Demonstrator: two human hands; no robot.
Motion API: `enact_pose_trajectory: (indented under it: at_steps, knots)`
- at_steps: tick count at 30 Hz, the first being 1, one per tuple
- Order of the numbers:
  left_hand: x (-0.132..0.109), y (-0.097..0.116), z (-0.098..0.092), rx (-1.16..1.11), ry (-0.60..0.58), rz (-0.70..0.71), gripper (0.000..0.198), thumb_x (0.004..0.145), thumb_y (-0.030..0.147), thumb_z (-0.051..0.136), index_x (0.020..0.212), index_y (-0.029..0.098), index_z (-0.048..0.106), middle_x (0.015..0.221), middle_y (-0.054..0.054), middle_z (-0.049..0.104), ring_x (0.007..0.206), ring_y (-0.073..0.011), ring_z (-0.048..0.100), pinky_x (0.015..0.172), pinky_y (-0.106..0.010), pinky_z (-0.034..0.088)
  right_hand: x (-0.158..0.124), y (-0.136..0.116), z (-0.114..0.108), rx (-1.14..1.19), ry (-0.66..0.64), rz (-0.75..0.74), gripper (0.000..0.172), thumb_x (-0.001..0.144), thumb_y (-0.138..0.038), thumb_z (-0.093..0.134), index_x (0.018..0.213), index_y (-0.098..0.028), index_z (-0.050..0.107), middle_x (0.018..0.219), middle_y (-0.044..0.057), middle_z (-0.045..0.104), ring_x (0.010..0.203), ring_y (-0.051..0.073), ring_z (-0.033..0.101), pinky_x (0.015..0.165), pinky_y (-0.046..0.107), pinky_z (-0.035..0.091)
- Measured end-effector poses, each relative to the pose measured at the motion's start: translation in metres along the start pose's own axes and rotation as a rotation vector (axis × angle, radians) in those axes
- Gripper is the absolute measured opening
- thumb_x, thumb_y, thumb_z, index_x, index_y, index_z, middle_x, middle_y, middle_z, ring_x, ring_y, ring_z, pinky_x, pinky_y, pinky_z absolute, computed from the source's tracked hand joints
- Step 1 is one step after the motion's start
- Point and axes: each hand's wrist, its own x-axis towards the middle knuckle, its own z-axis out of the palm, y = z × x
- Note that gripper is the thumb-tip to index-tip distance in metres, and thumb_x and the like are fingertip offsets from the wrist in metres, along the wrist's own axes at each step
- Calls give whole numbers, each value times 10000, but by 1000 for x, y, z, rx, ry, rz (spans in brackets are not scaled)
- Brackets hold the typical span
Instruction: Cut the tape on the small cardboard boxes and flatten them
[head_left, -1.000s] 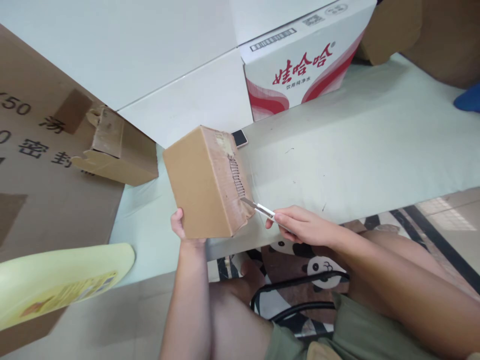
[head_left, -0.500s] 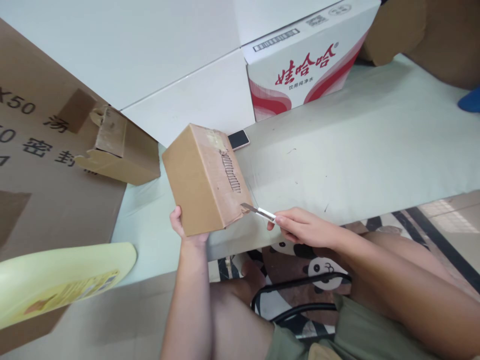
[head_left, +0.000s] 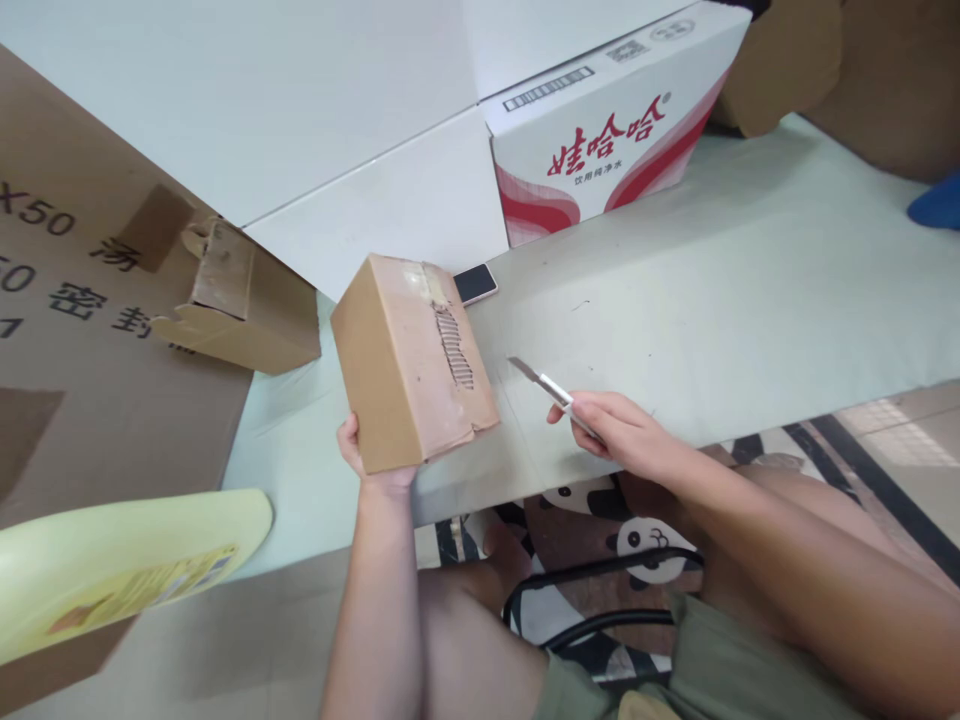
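While the knife (head_left: 556, 390) hovers, a carton (head_left: 609, 150) reads "娃哈哈".

The white-and-red carton (head_left: 637, 170) by the counter's (head_left: 750, 320) back edge reads 娃哈哈 and 饮用纯净水, below a barcode (head_left: 548, 89) and QR code (head_left: 627, 50). At the left edge, a large brown carton (head_left: 120, 400) shows X50, 汤 and 密封; the yellow container's (head_left: 187, 520) label (head_left: 146, 590) is illegible.

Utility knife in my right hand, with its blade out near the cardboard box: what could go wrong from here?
The utility knife has its blade exposed, so a slip across the cardboard box might cut the left hand gripping its lower edge.

Only that hand steadies the box, so it could twist if the right hand presses the blade against it.

The smartphone behind the box might get knocked.
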Motion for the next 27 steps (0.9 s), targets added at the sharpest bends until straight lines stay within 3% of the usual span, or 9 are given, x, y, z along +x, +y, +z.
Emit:
enact_pose_trajectory:
  at_steps: [3, 6, 15, 21, 27]
  knots:
    - [0, -2, -8, 24, 20, 12, 325, 718, 496, 680, 917, 242, 722, 846, -16, 770, 789, -230, 721, 684, -315, 581, 1, 2, -1, 45, 102, -30, 416, 977, -478, 340, 943, -158, 603, 499, -74, 393, 448, 99, 323, 487, 263, 296]
    - [-5, -2, -12, 63, -24, -69, 340, 692, 483, 696, 928, 240, 724, 813, -19, 770, 702, -227, 718, 610, -311, 583, 1, 2, 0, 82, 140, -37, 418, 978, -492, 349, 949, -163, 605, 496, -71, 403, 448, 102, 343, 482, 261, 306]
    - [-18, 7, -25, 128, -202, -428, 511, 659, 466, 729, 1108, 226, 683, 929, -60, 778, 799, -295, 734, 665, -396, 612, 3, -4, 1, 94, 202, -53, 424, 965, -528, 366, 943, -167, 588, 500, -69, 432, 432, 94, 363, 462, 250, 312]
    - [-18, 6, -34, 126, -200, -421, 545, 721, 469, 678, 1212, 236, 634, 989, -63, 771, 857, -293, 726, 745, -416, 600, 6, -6, 4, 92, 248, -37, 429, 963, -529, 365, 969, -165, 592, 505, -68, 437, 425, 95, 373, 447, 244, 315]
    - [-14, 5, -31, 159, -199, -426, 645, 649, 440, 750, 1246, 233, 616, 955, -55, 771, 823, -282, 721, 721, -397, 599, 6, -6, 6, 26, 258, -34, 427, 979, -494, 335, 984, -158, 598, 506, -69, 443, 435, 96, 386, 471, 250, 327]
